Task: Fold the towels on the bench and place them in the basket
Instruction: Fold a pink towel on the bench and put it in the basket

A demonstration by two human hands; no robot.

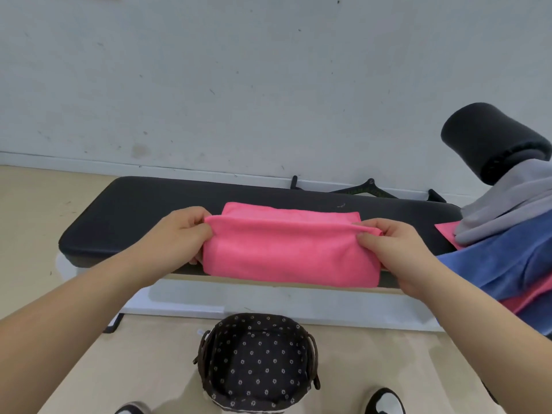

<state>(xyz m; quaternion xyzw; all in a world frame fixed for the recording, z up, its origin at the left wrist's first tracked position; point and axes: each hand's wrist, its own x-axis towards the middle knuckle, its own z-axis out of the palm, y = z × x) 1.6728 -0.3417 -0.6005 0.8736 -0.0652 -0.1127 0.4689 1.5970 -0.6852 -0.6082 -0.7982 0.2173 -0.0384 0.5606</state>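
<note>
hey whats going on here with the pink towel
A person is folding a pink towel on a black bench. The left hand and right hand each pinch one end of its folded edge. A lined basket sits empty on the floor below, and more towels lie piled at the bench's right end.

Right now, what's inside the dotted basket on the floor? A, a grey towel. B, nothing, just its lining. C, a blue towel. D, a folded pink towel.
B: the basket shows only its bare flower-dotted lining, while the pink towel is held over the bench by the left hand and right hand; the grey towel and blue towel lie piled at the right.
</note>
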